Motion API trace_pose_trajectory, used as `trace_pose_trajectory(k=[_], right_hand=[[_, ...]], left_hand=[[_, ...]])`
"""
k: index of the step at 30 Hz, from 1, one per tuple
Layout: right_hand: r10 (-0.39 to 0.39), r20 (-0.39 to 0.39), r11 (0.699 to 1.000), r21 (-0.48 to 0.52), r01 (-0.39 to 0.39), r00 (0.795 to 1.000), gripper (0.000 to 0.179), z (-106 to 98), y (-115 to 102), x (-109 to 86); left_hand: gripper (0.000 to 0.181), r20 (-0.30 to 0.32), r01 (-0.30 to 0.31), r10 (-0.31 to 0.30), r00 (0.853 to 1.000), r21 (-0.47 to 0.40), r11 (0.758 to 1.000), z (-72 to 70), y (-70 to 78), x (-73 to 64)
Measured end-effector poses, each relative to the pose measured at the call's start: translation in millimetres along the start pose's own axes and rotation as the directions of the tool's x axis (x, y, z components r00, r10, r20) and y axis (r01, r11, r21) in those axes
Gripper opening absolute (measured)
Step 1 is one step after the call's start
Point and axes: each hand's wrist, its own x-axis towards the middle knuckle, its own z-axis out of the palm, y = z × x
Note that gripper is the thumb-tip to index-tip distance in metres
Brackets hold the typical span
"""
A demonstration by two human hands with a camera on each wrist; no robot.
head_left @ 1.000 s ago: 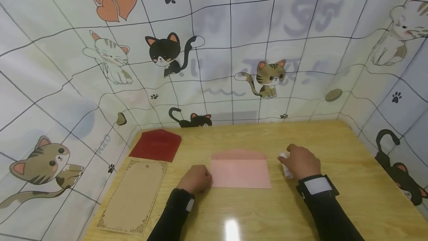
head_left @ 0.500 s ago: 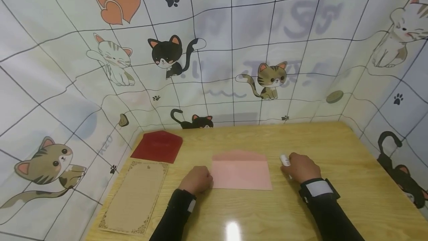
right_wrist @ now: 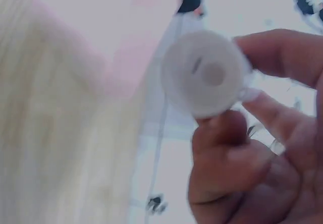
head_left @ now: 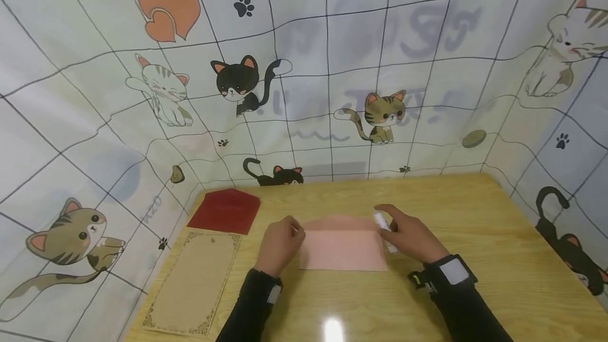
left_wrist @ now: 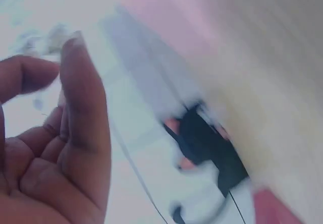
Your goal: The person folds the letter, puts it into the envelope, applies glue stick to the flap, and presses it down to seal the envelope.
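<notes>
In the head view, my right hand (head_left: pixel 418 236) holds a white glue stick (head_left: pixel 383 228) tilted beside the right edge of a pink envelope (head_left: pixel 343 251). The right wrist view faces the round white end of the glue stick (right_wrist: pixel 202 75), with fingers and thumb around its side. The envelope lies flat with its flap spread away from the person. At its left edge hovers my left hand (head_left: pixel 279 246), fingers loosely bent. Nothing shows between the thumb and finger of the left hand (left_wrist: pixel 60 133) in the left wrist view.
A dark red envelope (head_left: pixel 225 211) lies at the table's back left. Nearer the front, a tan sheet of paper (head_left: pixel 192 283) with an ornate border lies flat. A cat-printed cloth (head_left: pixel 328 67) rises behind and beside the wooden table (head_left: pixel 361 305).
My right hand has brought the glue stick leftward to the pink envelope's right edge. The left hand has risen from the table beside the envelope, and its fingers have loosened.
</notes>
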Motion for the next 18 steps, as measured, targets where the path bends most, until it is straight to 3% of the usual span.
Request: trace_pose_trajectory(k=[3,7,9,12,15,18], right_hand=[[-0.053,-0.063,0.996,0.070,0.057,0.997,0.054,5.0,-21.9,-1.4],[-0.143,-0.158,0.979,0.123,0.163,0.977,0.052,20.1,-53.1,-1.4],[-0.194,-0.188,0.968,0.120,0.218,0.963,0.053,28.8,-66.2,-1.2],[-0.245,-0.212,0.960,0.084,0.267,0.946,0.052,38.2,-78.9,-1.1],[-0.260,-0.246,0.960,0.034,0.277,0.934,0.049,41.7,-84.8,-1.6],[-0.256,-0.286,0.965,-0.028,0.259,0.923,0.042,41.3,-86.8,-1.4]], left_hand=[[0.027,0.081,-0.102,0.113,0.990,-0.122,0.987,-3.8,26.8,-6.2],[0.050,0.133,-0.210,0.237,0.962,-0.189,0.959,8.6,57.2,-11.4],[0.051,0.100,-0.255,0.276,0.956,-0.184,0.949,17.2,65.5,-12.4],[0.040,-0.003,-0.297,0.300,0.954,-0.149,0.943,26.3,71.2,-14.2],[0.030,-0.103,-0.321,0.311,0.945,-0.102,0.942,30.7,72.0,-14.8],[0.027,-0.161,-0.346,0.331,0.930,-0.078,0.935,32.2,71.6,-13.7]])
